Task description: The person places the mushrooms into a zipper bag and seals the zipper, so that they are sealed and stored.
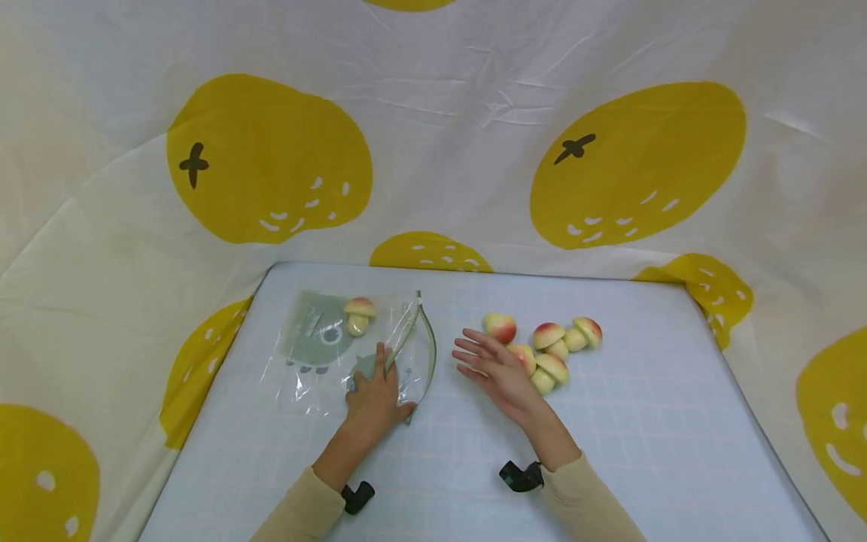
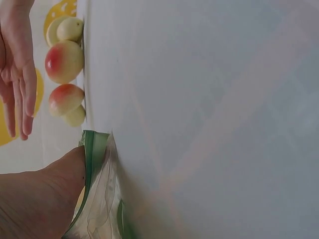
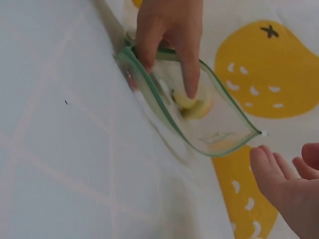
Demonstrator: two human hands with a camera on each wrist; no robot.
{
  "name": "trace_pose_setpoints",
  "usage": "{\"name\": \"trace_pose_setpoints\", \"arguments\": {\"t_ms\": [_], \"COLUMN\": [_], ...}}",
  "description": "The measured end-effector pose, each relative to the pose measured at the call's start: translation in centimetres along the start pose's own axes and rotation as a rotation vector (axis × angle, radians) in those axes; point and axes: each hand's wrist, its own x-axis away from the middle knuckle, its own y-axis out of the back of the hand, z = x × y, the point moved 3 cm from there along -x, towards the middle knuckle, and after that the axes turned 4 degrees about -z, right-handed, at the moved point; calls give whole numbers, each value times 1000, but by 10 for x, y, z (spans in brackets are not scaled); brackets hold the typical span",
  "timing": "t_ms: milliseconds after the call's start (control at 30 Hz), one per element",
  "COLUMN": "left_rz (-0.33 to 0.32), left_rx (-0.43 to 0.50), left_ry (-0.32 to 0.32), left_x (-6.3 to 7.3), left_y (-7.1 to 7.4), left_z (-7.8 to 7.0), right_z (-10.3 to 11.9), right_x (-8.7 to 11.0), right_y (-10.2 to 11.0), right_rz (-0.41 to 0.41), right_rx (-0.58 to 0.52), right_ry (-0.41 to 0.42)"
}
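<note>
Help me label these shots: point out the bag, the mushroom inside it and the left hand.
Bag [image 1: 314,348]: head view, on its printed green wall.
Mushroom [image 1: 358,315]: head view, where cap meets stem.
Left hand [image 1: 374,397]: head view, on its back.

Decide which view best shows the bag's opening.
The right wrist view: it looks into the bag through its spread green rim. The head view shows the rim from above; the left wrist view, only part of the rim.

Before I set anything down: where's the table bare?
The table is bare right of the loose mushrooms to its edge, and between the wrist cameras. Crowded: those mushrooms by the right grip, and the bag at the left grip.
</note>
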Motion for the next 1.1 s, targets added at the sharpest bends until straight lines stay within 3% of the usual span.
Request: {"name": "trace_pose_setpoints", "arguments": {"t_ms": [133, 200, 433, 600, 700, 867, 1100], "left_rz": [-9, -13, -15, -23, -18, -4, -4], "left_rx": [1, 4, 12, 22, 26, 22, 18], "left_ry": [-13, -15, -17, -15, -15, -12, -15], "left_x": [1, 2, 2, 2, 2, 2, 3], "left_y": [1, 2, 3, 5, 5, 4, 4], "left_z": [0, 0, -1, 0, 0, 0, -1], "right_z": [7, 12, 44, 67, 73, 79, 94], "right_x": [6, 8, 27, 39, 42, 44, 52], "right_y": [5, 8, 3, -4, 1, 13, 30], "right_rz": [2, 5, -37, -83, -82, -69, -176], "right_rx": [70, 158, 695, 905, 958, 981, 1035], "right_ry": [59, 133, 622, 821, 869, 869, 863]}}
